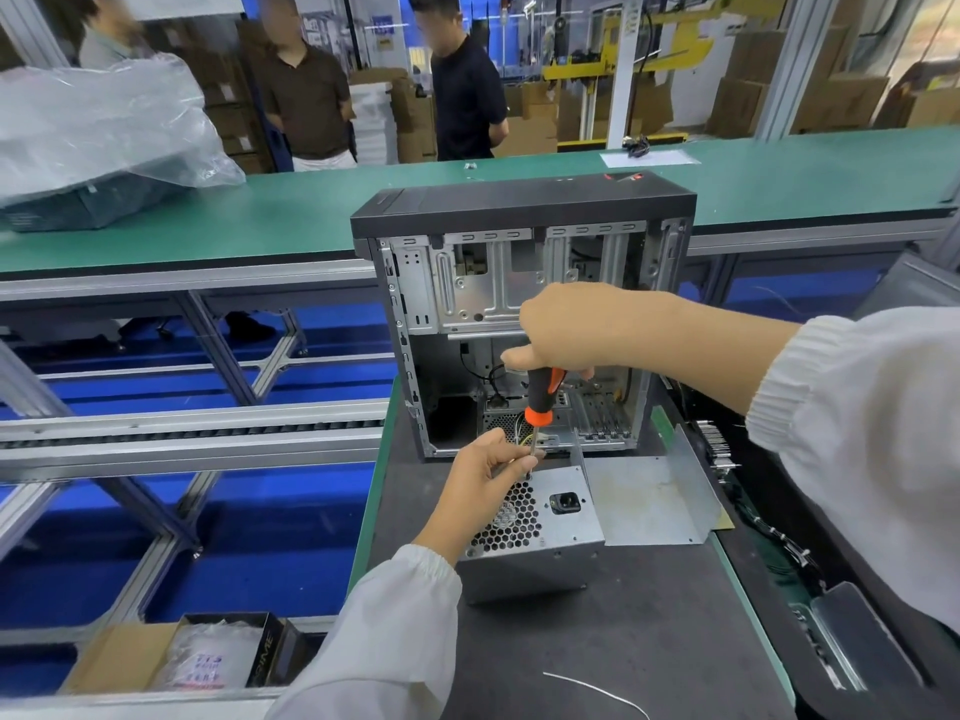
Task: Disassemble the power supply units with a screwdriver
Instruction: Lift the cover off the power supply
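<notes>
A grey metal power supply unit [563, 532] with a honeycomb fan grille and a black socket lies on the dark mat in front of an open computer case [467, 283]. My right hand [576, 330] grips the black-and-orange handle of a screwdriver [540, 402], which stands upright with its tip at the unit's top far corner. My left hand [483, 485] pinches the screwdriver's shaft just above the tip and rests on the grille. Coloured wires run from the unit into the case.
A bent metal plate [654, 501] lies right of the unit. A white wire [597, 691] lies on the dark mat [597, 641]. Metal parts and cables sit at the right edge. Cardboard boxes [171, 657] stand lower left. Three people stand beyond the green conveyor [285, 210], which carries a plastic-wrapped case [98, 142].
</notes>
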The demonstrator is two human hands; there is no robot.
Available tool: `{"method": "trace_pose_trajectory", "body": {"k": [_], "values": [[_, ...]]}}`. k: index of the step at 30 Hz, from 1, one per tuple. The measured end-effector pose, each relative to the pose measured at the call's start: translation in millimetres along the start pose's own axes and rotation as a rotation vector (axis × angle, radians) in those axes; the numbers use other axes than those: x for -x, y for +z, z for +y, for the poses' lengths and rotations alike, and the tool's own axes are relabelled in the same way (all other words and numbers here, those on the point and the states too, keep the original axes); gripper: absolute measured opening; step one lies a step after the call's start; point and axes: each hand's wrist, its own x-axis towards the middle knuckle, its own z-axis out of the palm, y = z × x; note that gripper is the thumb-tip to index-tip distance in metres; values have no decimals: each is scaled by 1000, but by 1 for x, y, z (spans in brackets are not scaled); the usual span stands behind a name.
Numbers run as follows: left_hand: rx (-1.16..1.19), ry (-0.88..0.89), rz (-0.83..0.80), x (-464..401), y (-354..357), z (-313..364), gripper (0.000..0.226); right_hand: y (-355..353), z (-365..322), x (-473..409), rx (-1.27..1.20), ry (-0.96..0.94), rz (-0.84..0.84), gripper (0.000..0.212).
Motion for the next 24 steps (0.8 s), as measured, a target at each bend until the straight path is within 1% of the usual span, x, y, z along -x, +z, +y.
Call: {"method": "trace_pose_trajectory", "body": {"k": [1,4,6,8,10,12,14,16,18,19,20,21,24], "values": [[-14,0,-9,0,0,0,22,-1,1,-2,8,-22,-29,35],[-31,4,-37,0,0,-1,23,-4,4,-5,-35,-59,-90,51],[-30,15,-38,0,-1,-1,22,-6,4,-4,27,-84,-125,52],[-31,26,-40,0,-1,-2,23,-8,6,-3,113,-102,-135,47],[-21,32,-40,-1,-1,-3,24,-7,9,-1,174,-132,-122,36],[-17,32,-34,-1,-1,-4,22,-7,7,1,157,-178,-95,23],[-5,17,-27,-1,-2,-5,20,-9,3,2,85,-228,-51,17],[14,-7,-19,0,-2,-5,19,-12,1,3,-4,-219,-42,25],[15,-2,-8,1,-2,-4,19,-16,0,6,-92,-73,-81,50],[14,0,-5,1,-2,-3,20,-17,-2,7,-113,16,-82,65],[20,-3,-5,2,-1,-3,20,-17,-4,8,-97,80,-57,74],[29,-11,-8,2,-1,-3,20,-15,-6,8,-47,116,-13,76],[32,-57,-19,2,1,-3,20,-7,-12,4,114,89,135,61]]}}
